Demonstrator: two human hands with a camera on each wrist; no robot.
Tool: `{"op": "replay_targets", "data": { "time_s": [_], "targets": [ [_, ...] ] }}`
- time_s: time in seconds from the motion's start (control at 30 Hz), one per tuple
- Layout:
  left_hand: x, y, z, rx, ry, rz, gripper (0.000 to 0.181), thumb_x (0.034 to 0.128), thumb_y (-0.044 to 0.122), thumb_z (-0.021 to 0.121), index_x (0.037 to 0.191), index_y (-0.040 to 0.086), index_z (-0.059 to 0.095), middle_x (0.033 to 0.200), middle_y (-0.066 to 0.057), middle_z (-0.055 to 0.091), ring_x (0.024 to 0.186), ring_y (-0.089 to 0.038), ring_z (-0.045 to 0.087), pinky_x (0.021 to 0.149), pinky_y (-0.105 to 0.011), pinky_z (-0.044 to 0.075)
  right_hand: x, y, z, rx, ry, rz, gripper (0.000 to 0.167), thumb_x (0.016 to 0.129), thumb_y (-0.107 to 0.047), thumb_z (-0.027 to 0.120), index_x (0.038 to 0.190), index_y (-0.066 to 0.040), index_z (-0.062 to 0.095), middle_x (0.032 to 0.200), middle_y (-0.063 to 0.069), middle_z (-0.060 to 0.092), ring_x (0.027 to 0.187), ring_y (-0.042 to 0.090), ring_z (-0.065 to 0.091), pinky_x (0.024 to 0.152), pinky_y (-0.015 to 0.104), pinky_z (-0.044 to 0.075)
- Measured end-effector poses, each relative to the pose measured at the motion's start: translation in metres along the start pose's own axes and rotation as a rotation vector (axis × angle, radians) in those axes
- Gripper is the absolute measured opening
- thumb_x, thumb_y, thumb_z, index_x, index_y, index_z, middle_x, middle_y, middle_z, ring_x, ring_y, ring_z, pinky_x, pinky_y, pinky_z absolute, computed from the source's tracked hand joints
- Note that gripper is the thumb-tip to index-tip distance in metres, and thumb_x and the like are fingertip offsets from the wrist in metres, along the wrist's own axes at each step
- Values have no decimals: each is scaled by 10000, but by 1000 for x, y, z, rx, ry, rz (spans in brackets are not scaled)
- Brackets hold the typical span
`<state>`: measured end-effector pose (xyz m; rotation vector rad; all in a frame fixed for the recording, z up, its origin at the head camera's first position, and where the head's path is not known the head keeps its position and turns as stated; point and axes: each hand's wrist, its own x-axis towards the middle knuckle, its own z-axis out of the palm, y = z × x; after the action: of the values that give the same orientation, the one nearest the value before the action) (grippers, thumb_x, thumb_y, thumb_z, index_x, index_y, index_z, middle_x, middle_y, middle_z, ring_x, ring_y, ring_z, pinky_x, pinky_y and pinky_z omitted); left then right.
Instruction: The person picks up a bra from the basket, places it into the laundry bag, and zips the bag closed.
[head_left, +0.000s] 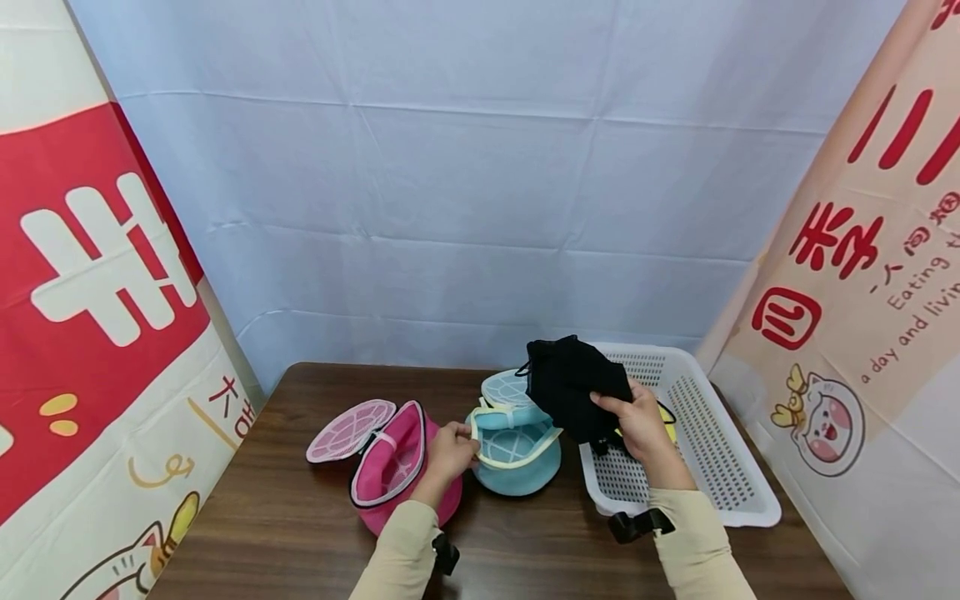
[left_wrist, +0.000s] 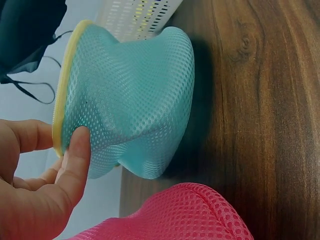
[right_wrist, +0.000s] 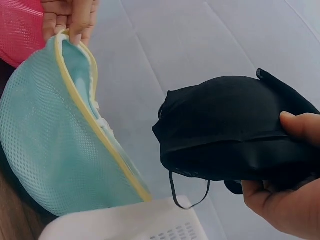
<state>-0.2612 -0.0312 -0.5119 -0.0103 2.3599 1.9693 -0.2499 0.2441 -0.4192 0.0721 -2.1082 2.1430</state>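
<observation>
Right hand [head_left: 642,421] holds the black cloth [head_left: 573,387] between thumb and fingers, lifted above the gap between the teal mesh bag [head_left: 521,481] and the white basket [head_left: 693,417]. To handle it well, I judge, its free end should lead, and the thin cord [right_wrist: 173,192] should be gathered, so that it does not catch. In the right wrist view, the cloth's long axis is nearly level, its free end pointing left, toward the bag. Left hand [head_left: 450,450] pinches the bag's yellow rim [left_wrist: 64,90]; keeping this raised probably helps. Beyond it stands the pink bag [head_left: 405,500], unzipped.
</observation>
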Motion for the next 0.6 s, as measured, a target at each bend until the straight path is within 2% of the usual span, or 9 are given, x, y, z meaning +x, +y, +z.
{"op": "replay_targets", "data": {
  "time_s": [0.17, 0.2, 0.3, 0.4, 0.47, 0.6],
  "targets": [
    [1, -2, -1, -34, -12, 27, 254, 818, -33, 551, 1057, -118, 531, 733, -142, 558, 597, -232, 595, 570, -353, 532, 2, 1, 3, -64, -31, -13, 446, 841, 33, 625, 1246, 121, 462, 1162, 70, 533, 954, 72, 545, 812, 248, 442],
    [0, -2, -1, -40, -16, 52, 249, 815, -25, 547, 1043, -125, 526, 721, -135, 551, 581, -218, 588, 546, -330, 527, 2, 1, 4, -71, -37, -13, 448, 840, 32, 628, 1245, 126, 463, 1191, 114, 519, 961, 77, 543, 815, 250, 442],
    [0, -2, -2, -39, -18, 73, 278, 805, -27, 543, 1057, -141, 513, 703, -137, 543, 552, -223, 589, 531, -335, 525, 3, 2, 6, -99, -65, -21, 443, 835, 30, 633, 1239, 124, 477, 1261, 207, 474, 983, 91, 537, 819, 254, 447],
    [0, -2, -2, -36, -19, 58, 322, 804, -28, 542, 1100, -149, 506, 703, -133, 542, 547, -231, 593, 547, -360, 528, 3, 3, 8, -114, -92, -36, 433, 824, 51, 630, 1230, 116, 495, 1280, 225, 460, 1006, 103, 529, 817, 254, 451],
    [1, -2, -1, -30, -21, 27, 350, 808, -38, 542, 1138, -149, 498, 714, -134, 543, 553, -232, 591, 568, -378, 530, 3, 5, 9, -125, -122, -46, 409, 825, 55, 625, 1210, 120, 503, 1267, 229, 469, 1014, 116, 526, 815, 260, 454],
    [1, -2, 0, -17, -32, 14, 351, 826, -53, 533, 1163, -142, 492, 706, -99, 523, 539, -173, 561, 554, -343, 526, 2, 7, 11, -148, -164, -58, 345, 826, 69, 614, 1155, 130, 530, 1219, 244, 501, 1023, 161, 534, 819, 290, 457]
  ]
}}
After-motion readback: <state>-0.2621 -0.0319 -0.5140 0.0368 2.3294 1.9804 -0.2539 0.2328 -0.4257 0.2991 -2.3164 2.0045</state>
